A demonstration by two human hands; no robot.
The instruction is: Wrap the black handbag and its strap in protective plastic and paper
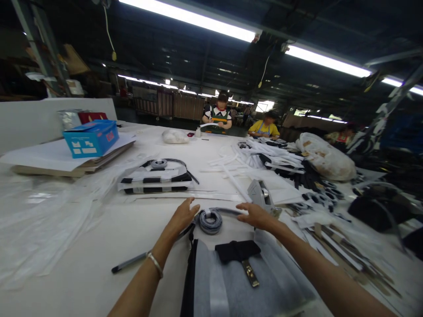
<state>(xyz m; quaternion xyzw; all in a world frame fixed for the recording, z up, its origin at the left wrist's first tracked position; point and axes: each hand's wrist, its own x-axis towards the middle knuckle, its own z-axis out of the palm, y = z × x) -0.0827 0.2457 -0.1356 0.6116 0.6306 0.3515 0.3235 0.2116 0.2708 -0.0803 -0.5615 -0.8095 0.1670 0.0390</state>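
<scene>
A bag wrapped in pale grey paper [228, 281] lies in front of me, with a black tab and a gold-coloured metal clasp [250, 274] on it. Beyond its top edge sits a coiled grey-wrapped strap [210, 221], between my two hands. My left hand [184, 216] is just left of the coil, fingers stretched out, above a dark strap. On the other side, my right hand [256, 215] has its fingers apart at the strap's wrapped length [228, 211]; whether they touch it is unclear. A metal tape dispenser [261, 193] stands right behind that hand.
A pen-like dark stick [128, 263] lies left of my forearm. Another wrapped bag [157, 178] rests farther back. A blue box [90, 138] stands on stacked boards at left. White strips [277, 154] and plastic bundles [325, 156] fill the right. Two people work across the table.
</scene>
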